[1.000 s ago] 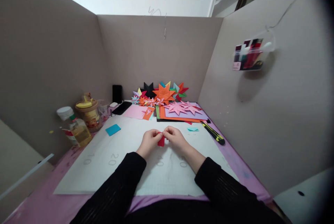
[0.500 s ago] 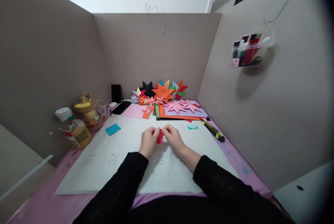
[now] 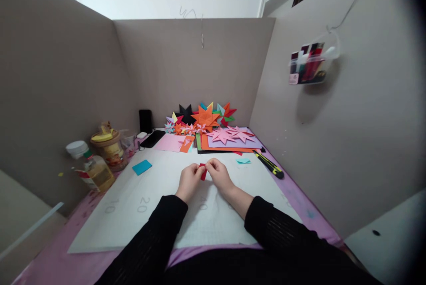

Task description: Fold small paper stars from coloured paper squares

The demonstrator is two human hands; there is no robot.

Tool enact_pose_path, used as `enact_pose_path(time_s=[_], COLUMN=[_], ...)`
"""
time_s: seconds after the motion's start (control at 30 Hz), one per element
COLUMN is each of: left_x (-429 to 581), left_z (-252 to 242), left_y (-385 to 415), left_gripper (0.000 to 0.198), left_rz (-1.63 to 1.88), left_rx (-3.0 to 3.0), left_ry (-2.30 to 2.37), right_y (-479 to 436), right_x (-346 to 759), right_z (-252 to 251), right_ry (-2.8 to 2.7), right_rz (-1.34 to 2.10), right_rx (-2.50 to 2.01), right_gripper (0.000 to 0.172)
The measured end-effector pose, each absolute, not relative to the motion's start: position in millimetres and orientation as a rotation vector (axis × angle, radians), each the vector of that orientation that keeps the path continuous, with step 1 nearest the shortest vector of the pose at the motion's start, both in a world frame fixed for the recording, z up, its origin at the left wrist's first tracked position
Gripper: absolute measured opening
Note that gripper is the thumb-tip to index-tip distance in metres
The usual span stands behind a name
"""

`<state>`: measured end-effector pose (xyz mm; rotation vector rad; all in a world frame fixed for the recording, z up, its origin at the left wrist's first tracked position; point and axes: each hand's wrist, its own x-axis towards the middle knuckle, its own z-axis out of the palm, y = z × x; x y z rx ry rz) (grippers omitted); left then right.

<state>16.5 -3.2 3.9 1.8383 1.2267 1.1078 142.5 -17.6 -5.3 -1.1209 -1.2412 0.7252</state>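
Note:
Between my two hands is a small piece of red paper [image 3: 203, 173], held just above the white sheet [image 3: 159, 227]. My left hand [image 3: 190, 181] pinches its left side, thumb against fingers. On the opposite side my right hand [image 3: 219, 176] pinches the upper right corner. Fingers cover part of the paper, so its folds are hard to make out. A blue paper square [image 3: 142, 167] lies left of my hands, and a small turquoise folded paper [image 3: 243, 161] lies to the right.
Folded paper stars [image 3: 205, 118] stand at the back, near stacked coloured sheets [image 3: 233, 142]. A utility knife [image 3: 269, 164] lies at the right edge. Left are a glue bottle [image 3: 96, 172], a tub [image 3: 109, 150] and a black phone [image 3: 153, 138]. Grey panels [image 3: 193, 68] enclose the table.
The red paper shows a little less below my fingers and sits slightly more tilted. Both hands keep their pinch. The whole view has shifted slightly.

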Motion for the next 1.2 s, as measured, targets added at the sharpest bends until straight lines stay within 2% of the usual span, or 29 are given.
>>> enact_pose_path(time_s=[0.7,1.0,1.2], left_x=[16.0,3.3,-0.7], left_z=[-9.0,-0.8,0.7], left_y=[3.5,14.5,18.2], left_gripper=[0.029,0.024,0.024], left_rz=[0.899,1.262,1.332], left_rx=[1.857,1.567,1.422], left_ry=[1.164,1.239,1.133], right_y=[2.0,-10.2,-17.6], right_x=[154.4,150.6,143.8], right_z=[-19.4,-17.9,-11.1], right_ry=[-0.956,-1.195,-1.305], right_rz=[0.841,0.998,0.956], right_rx=[-1.127,-1.154,-1.104], right_gripper=[0.023,0.022,0.022])
